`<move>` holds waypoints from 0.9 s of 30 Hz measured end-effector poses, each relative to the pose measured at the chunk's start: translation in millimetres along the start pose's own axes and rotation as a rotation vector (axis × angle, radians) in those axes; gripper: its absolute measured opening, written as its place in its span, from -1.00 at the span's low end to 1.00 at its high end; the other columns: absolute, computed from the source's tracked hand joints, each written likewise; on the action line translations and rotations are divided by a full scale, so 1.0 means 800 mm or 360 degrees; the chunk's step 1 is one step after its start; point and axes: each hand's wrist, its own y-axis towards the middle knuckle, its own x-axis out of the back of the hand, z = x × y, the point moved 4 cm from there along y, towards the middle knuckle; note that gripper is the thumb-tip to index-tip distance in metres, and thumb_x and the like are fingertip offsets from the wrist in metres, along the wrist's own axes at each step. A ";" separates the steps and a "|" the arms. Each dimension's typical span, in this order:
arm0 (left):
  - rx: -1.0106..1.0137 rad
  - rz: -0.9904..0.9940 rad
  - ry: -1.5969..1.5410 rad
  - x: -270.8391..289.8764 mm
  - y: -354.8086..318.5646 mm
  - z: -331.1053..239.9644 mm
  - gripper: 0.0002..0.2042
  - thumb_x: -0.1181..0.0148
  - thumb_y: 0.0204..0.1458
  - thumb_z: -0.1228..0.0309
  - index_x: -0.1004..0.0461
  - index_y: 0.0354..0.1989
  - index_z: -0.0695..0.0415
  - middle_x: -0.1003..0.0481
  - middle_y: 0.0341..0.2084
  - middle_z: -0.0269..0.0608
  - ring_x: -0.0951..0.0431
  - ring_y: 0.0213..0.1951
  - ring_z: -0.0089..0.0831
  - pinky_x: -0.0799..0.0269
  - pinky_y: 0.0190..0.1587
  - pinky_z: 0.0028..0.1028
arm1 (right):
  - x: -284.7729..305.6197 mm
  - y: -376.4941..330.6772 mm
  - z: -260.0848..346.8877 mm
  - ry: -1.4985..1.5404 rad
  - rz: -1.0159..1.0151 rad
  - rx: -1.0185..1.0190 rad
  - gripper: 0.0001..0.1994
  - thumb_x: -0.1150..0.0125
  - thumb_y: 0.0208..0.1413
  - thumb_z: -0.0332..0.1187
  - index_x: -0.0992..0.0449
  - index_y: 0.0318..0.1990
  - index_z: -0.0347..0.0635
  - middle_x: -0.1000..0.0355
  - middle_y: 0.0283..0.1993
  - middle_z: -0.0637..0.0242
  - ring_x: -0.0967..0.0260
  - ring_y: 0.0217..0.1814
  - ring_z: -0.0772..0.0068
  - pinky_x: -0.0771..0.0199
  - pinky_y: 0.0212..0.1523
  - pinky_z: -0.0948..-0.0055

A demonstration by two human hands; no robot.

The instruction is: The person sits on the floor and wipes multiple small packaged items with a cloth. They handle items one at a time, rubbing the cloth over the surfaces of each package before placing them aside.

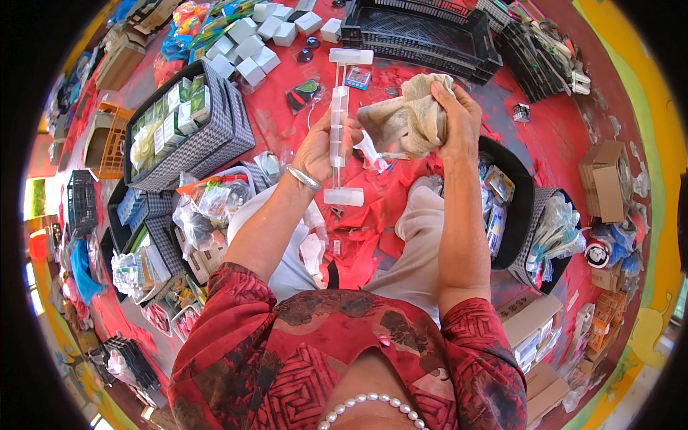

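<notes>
My left hand (314, 154) is closed around the middle of a white translucent plastic frame (340, 127). It stands upright in the grip: a short crosspiece at each end, thin metal rods, and a sectioned central bar. My right hand (462, 120) grips a crumpled beige cloth (417, 115), which looks stained. The cloth hangs beside the frame, with a gap between them. Beyond my hands lie a dark packet with a green-and-red print (304, 94) and a small blue box (357, 78).
A checked basket of green-and-white boxes (233, 122) stands on the left, with several white cartons (251, 46) behind it. Black plastic crates (423, 43) sit at the far side. A dark bin of packets (512, 208) is beside my right leg; red sheeting (365, 244) covers the floor.
</notes>
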 end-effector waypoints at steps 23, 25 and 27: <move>-0.0598 -0.0276 0.1899 -0.029 -0.001 0.011 -0.59 -0.25 -0.09 0.30 -0.39 -0.04 0.18 -0.45 -0.42 -0.37 -0.38 -0.43 -0.63 -0.30 -0.39 -0.61 | 0.026 -0.004 0.032 0.0294 -0.0079 0.0293 -0.84 -0.21 -0.04 -0.44 -0.48 -0.27 -0.26 -0.46 -0.34 0.35 -0.41 -0.39 0.55 -0.44 -0.36 0.56; -0.0611 -0.0252 0.1930 -0.032 0.000 0.017 -0.61 -0.23 -0.07 0.32 -0.39 -0.05 0.19 -0.46 -0.41 -0.32 -0.38 -0.46 -0.61 -0.30 -0.41 -0.60 | 0.003 -0.014 0.027 -0.0239 0.0054 0.0673 -0.86 -0.24 -0.07 -0.43 -0.47 -0.34 -0.24 -0.43 -0.35 0.34 -0.37 -0.35 0.52 -0.34 -0.29 0.59; -0.0506 -0.0233 0.1734 -0.032 -0.003 0.022 -0.62 -0.21 -0.05 0.32 -0.39 -0.05 0.19 -0.48 -0.38 -0.27 -0.40 -0.48 -0.58 -0.31 -0.42 -0.60 | -0.014 -0.013 0.016 -0.0761 0.0031 0.0917 -0.84 -0.27 -0.13 -0.42 -0.44 -0.39 -0.27 -0.40 -0.39 0.22 -0.37 -0.37 0.34 -0.33 -0.29 0.46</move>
